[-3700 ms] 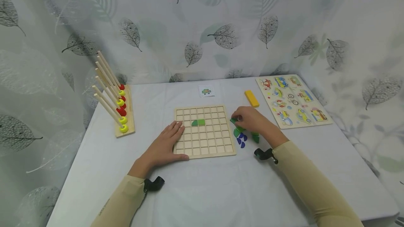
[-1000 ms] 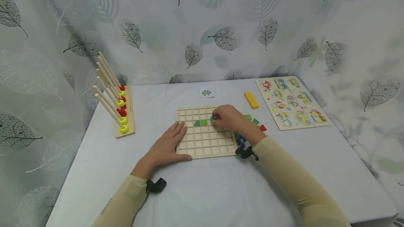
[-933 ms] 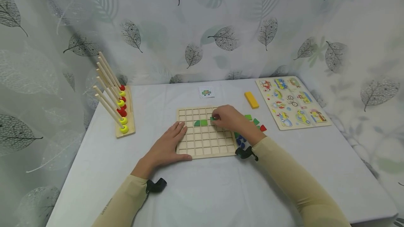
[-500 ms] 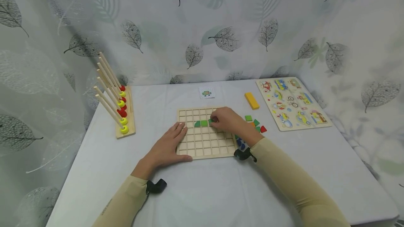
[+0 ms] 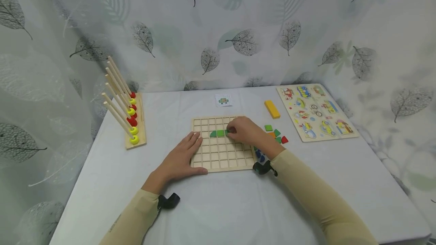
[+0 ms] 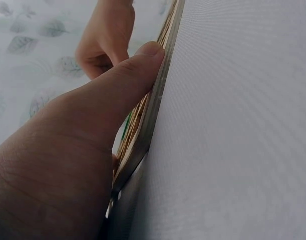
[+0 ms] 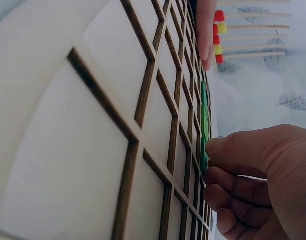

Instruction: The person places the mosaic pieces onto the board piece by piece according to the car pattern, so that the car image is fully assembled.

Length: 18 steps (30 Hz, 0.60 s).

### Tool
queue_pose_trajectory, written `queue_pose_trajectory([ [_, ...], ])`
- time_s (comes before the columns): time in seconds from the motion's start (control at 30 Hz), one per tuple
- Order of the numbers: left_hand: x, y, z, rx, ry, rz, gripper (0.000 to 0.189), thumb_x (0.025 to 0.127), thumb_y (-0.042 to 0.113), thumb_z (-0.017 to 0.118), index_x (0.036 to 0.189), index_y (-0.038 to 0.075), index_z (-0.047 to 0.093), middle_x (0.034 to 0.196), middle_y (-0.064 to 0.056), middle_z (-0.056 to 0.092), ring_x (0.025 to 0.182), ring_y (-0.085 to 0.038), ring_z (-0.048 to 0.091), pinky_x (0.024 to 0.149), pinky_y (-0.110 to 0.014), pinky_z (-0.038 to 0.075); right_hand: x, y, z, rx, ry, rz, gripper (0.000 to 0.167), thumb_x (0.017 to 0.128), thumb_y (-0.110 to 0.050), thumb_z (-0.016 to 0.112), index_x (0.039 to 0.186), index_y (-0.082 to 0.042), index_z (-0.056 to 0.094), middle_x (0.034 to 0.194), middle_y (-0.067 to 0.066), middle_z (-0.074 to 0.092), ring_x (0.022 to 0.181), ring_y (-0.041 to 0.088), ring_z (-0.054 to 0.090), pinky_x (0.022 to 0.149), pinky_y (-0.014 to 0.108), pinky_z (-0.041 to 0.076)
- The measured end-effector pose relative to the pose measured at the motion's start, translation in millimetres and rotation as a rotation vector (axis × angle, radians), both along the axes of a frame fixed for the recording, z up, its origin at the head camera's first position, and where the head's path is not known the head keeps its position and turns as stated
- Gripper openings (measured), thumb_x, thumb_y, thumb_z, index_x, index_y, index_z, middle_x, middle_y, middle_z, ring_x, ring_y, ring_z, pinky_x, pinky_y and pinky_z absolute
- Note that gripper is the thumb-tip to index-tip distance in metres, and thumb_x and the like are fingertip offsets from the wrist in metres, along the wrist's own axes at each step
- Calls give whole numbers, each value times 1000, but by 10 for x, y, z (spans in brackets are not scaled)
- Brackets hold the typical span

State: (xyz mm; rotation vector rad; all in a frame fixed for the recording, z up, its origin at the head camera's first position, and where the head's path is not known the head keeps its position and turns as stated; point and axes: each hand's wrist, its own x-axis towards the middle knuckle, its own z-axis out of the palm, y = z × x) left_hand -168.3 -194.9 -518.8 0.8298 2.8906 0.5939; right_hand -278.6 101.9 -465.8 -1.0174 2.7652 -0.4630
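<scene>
A wooden grid board [image 5: 223, 157] lies on the white-covered table. My left hand [image 5: 178, 157] rests along its left edge, fingers straight and the thumb [image 6: 137, 62] at the near rim. In one row of cells sit a green quarter-round tile [image 5: 213, 134] and, right beside it, a green square tile [image 5: 220, 133]. My right hand [image 5: 244, 129] bends over the same row, thumb and forefinger pinching another green tile [image 7: 204, 159] down at the cell to the right of the square. The fingers hide most of that tile's outline.
Right of the board lie loose green tiles [image 5: 268, 127], a red one [image 5: 284, 139] and blue ones [image 5: 260, 156], partly behind my right wrist. Farther back are a picture card [image 5: 223, 100], a yellow block [image 5: 272, 109] and a picture puzzle board [image 5: 316, 112]. A peg stand [image 5: 137, 143] with rings stands left.
My right hand has come from the loose tiles on the right to the board with a green tile, then lowered it and shifted slightly left, beside the green square. My left hand stays at the edge.
</scene>
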Motion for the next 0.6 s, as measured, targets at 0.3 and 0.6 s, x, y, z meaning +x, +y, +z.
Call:
queue_pose_trajectory([
  [0.3,19,5,53,18,17,-4,122,88,80,71,172,4,26,181,-11,15,166,-31,8,130,-53,23,16,-38,40,11,-35,-24,21,103,-17,78,120,-6,81,103,1,76,90,15,65,85,37,57],
  [0.6,8,4,56,16,14,-5,122,88,81,71,172,5,26,181,-10,14,167,-30,8,130,-53,22,3,47,23,-61,-8,-34,22,102,-15,76,121,-4,80,106,2,76,92,16,66,85,37,58],
])
